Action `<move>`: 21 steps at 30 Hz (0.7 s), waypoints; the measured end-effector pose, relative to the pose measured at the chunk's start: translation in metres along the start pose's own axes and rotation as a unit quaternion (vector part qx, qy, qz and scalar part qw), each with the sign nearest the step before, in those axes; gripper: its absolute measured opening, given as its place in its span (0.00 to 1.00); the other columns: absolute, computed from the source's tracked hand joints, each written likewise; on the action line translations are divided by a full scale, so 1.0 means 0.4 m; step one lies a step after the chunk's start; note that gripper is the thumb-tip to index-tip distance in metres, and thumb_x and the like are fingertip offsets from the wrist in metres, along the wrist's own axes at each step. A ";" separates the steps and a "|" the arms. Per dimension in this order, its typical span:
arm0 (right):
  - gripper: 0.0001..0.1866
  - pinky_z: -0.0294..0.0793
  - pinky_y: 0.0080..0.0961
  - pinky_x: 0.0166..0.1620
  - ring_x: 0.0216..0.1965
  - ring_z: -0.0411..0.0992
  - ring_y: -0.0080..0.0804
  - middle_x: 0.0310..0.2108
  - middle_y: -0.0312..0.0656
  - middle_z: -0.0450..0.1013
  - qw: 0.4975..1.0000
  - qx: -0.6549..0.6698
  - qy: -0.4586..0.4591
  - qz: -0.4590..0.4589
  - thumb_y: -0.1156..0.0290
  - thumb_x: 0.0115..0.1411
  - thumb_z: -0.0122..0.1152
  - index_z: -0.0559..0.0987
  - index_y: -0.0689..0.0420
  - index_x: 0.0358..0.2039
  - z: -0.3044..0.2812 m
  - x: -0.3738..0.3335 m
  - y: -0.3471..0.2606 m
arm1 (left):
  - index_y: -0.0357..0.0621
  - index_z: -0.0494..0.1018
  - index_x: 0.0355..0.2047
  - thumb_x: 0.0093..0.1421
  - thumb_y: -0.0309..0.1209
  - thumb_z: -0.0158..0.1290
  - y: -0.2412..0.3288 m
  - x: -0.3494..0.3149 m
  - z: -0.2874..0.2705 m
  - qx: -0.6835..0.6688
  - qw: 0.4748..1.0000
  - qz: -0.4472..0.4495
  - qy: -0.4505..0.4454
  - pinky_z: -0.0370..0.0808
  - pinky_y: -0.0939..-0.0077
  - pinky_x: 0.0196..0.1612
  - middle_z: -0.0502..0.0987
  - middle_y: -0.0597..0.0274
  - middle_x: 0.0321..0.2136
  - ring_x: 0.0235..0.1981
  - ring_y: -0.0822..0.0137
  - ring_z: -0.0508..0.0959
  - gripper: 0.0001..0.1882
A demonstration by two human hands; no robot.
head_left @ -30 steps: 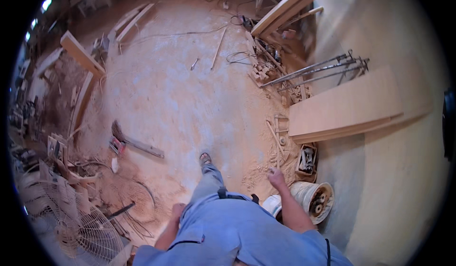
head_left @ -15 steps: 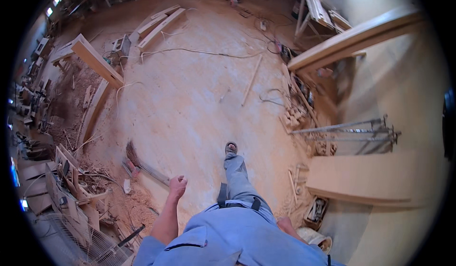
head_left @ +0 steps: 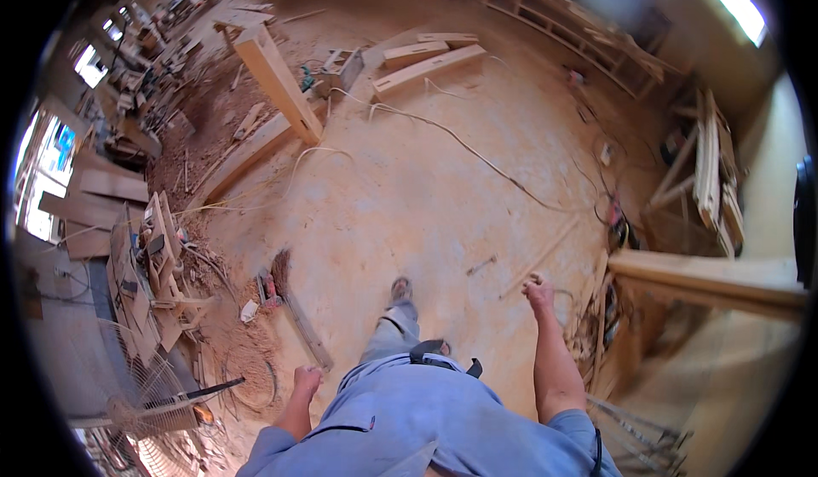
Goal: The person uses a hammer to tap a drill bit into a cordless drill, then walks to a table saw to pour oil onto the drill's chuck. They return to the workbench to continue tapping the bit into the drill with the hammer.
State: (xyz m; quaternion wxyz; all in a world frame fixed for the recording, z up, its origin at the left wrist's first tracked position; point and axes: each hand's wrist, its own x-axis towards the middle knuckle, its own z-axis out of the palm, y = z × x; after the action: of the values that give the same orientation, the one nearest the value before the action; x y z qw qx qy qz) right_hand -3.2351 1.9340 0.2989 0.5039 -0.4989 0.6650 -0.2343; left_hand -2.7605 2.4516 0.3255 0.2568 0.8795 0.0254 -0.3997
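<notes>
My left hand (head_left: 308, 382) hangs low at my left side, fingers curled in, with nothing showing in it. Nearest to it is the handle of a broom (head_left: 305, 324), which lies on the dusty floor with its dark bristles pointing away; the hand does not appear to touch it. Out ahead on the right, my right hand (head_left: 537, 292) is raised over the floor with its fingers curled, and I see nothing held there. Beneath and beyond it lie a thin wooden strip (head_left: 545, 255) and a small tool-like piece (head_left: 482, 265).
At far left a thick timber post (head_left: 277, 81) leans up beside a sawdust heap. Stacked beams (head_left: 430, 66) and a long cable (head_left: 469, 146) lie ahead. A wire-guarded fan (head_left: 141, 392) stands near left. A wooden beam (head_left: 707, 277) and metal clamps (head_left: 639, 434) are on the right.
My view has turned left, so the room has shifted rightward. My right hand has swung forward from beside my body; my left hand has dropped back. My feet have stepped.
</notes>
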 end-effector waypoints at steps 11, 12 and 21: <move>0.22 0.78 0.48 0.50 0.45 0.79 0.58 0.40 0.60 0.81 0.896 -0.409 -0.174 -0.005 0.65 0.53 0.59 0.84 0.59 0.48 0.071 0.328 -0.111 | 0.40 0.83 0.41 0.60 0.39 0.51 0.597 0.450 0.286 0.343 0.917 0.119 -0.165 0.80 0.58 0.50 0.83 0.41 0.40 0.46 0.42 0.83 0.19; 0.21 0.78 0.49 0.47 0.43 0.79 0.58 0.39 0.58 0.81 0.875 -0.431 -0.217 -0.026 0.65 0.52 0.60 0.85 0.59 0.45 0.055 0.311 -0.075 | 0.41 0.82 0.42 0.59 0.39 0.51 0.739 0.478 0.281 0.228 0.967 0.091 -0.073 0.80 0.55 0.49 0.83 0.38 0.40 0.45 0.40 0.83 0.19; 0.22 0.78 0.43 0.37 0.34 0.79 0.46 0.34 0.52 0.81 0.878 -0.389 -0.270 0.071 0.69 0.53 0.60 0.83 0.60 0.49 0.230 0.772 -0.345 | 0.39 0.81 0.46 0.57 0.41 0.55 1.765 0.838 0.287 -0.028 0.962 0.254 0.095 0.79 0.64 0.44 0.84 0.42 0.37 0.37 0.54 0.84 0.22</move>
State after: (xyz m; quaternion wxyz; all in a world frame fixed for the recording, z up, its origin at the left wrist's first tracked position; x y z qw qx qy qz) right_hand -3.0912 1.6194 0.2412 0.4443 -0.6502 0.5744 0.2234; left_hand -2.4354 1.7317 0.3269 0.3709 0.8836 -0.1635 -0.2345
